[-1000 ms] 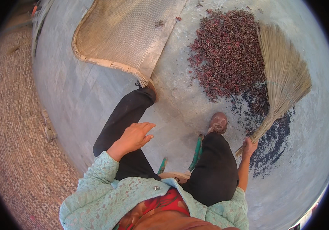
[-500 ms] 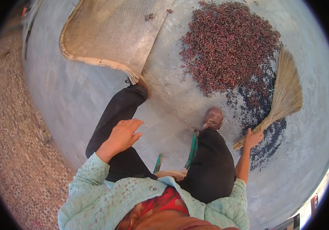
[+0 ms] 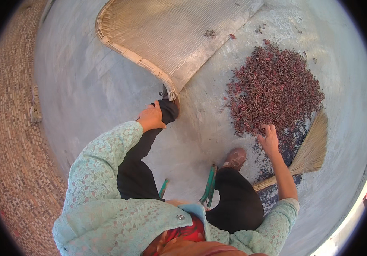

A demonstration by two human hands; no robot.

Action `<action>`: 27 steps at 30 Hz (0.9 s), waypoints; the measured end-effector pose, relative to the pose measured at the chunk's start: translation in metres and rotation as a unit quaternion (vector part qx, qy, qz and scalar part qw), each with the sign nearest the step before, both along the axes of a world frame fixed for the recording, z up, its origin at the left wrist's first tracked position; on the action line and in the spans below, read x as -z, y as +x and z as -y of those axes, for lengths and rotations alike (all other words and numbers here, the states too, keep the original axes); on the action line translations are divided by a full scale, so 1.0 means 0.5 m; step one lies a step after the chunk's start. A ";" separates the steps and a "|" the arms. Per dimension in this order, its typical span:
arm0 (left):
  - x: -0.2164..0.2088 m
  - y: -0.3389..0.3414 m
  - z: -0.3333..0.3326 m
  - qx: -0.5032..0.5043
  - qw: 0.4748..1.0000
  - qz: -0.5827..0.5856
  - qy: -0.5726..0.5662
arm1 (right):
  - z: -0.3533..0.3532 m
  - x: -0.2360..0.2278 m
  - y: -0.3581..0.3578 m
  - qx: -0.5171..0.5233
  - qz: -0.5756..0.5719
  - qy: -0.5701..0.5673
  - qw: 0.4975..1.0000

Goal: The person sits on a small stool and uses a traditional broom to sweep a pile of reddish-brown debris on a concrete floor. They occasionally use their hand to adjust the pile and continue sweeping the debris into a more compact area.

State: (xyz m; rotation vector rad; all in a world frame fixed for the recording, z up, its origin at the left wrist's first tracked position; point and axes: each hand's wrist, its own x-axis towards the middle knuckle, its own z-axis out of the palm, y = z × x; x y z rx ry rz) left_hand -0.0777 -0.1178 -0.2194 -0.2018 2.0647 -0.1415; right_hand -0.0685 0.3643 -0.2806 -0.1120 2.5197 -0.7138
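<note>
My left hand (image 3: 151, 116) rests on my black trouser leg (image 3: 145, 147) near the shin, thumb and fingers apart. Out to the right, my right hand (image 3: 269, 138) hovers at the near edge of a pile of small dark red and brown dried husks or berries (image 3: 279, 85). Its fingers are apart and slightly bent, with nothing seen in them; whether they touch the pile I cannot tell. A straw broom (image 3: 312, 147) lies on the floor beside the pile, its handle passing beneath my right forearm. Tiny black grains (image 3: 264, 170) are scattered around the broom, partly hidden by my arm.
A large woven winnowing tray (image 3: 170, 38) with a pale bound rim lies ahead, close to my left shoe. Small clumps sit on it. Green stool legs (image 3: 209, 183) show between my knees. Brick paving (image 3: 25, 162) borders the grey concrete floor (image 3: 72, 85) on the left.
My right hand has let go of the broom, which now lies on the floor, and moved forward to the pile. My left hand has come down onto my leg.
</note>
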 end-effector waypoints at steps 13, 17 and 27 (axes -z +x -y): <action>0.090 -0.010 0.020 0.045 0.995 -0.048 0.071 | 0.504 0.135 -0.565 -0.209 -0.305 0.056 0.928; 0.091 -0.009 0.025 0.020 0.994 -0.058 0.087 | 0.548 0.180 -0.620 -0.226 -0.276 0.126 0.926; 0.102 -0.004 0.026 0.003 0.996 -0.062 0.069 | 0.245 0.108 -0.346 0.084 -0.090 -0.159 0.980</action>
